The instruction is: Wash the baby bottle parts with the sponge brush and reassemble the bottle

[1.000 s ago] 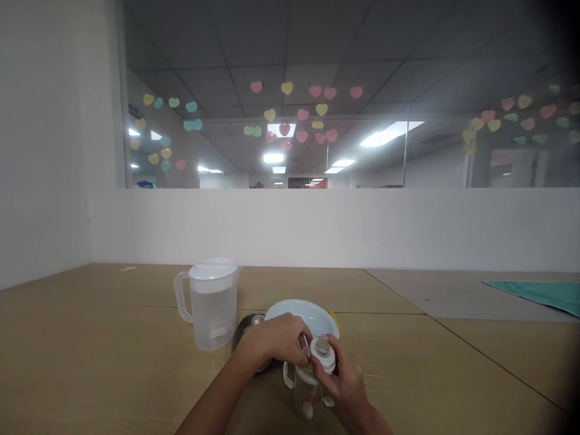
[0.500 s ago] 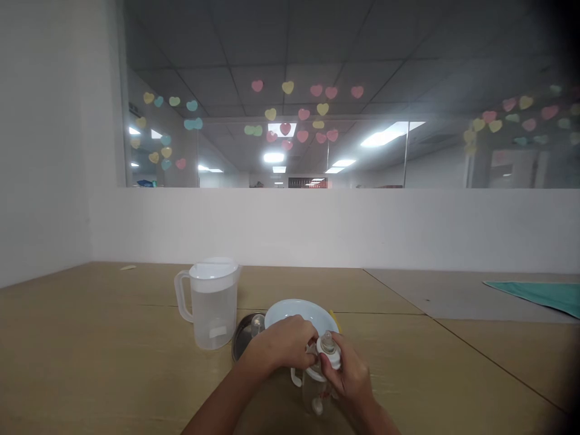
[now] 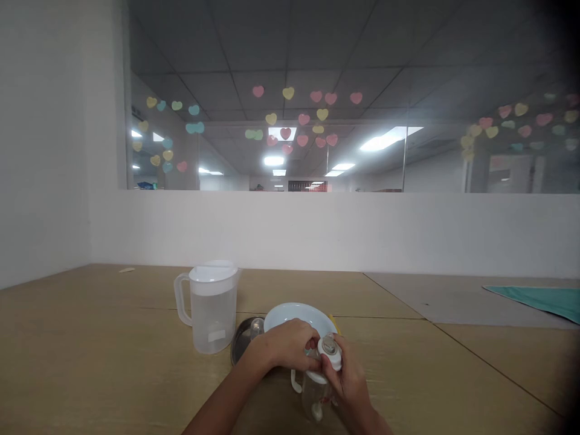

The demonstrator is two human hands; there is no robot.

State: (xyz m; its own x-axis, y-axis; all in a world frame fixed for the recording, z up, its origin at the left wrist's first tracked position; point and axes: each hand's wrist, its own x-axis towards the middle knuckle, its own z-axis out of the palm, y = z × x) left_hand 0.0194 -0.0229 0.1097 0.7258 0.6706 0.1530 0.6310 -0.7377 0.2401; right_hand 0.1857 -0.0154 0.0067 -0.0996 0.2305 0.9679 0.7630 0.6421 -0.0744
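Note:
Near the front of the table stands a clear baby bottle (image 3: 312,396) with a white side handle (image 3: 296,382). Just above its mouth, my right hand (image 3: 351,374) grips a white bottle collar (image 3: 331,356) with a clear nipple (image 3: 329,344) in its middle. Only a low part of the nipple shows above the collar. My left hand (image 3: 292,344) is at the collar's left side, fingers curled and pinched together. What these fingers hold is hidden. Whether the collar touches the bottle I cannot tell.
A translucent lidded pitcher (image 3: 212,314) stands to the left. Beside it is a round metal tray (image 3: 239,344) with a clear dome-shaped piece (image 3: 257,327) on it. Behind my hands sits a pale blue bowl (image 3: 294,309), and a teal cloth (image 3: 539,300) lies far right.
The nipple stood up from the collar before and now shows lower and flatter. My hands have stayed in nearly the same place. The whole view has shifted slightly.

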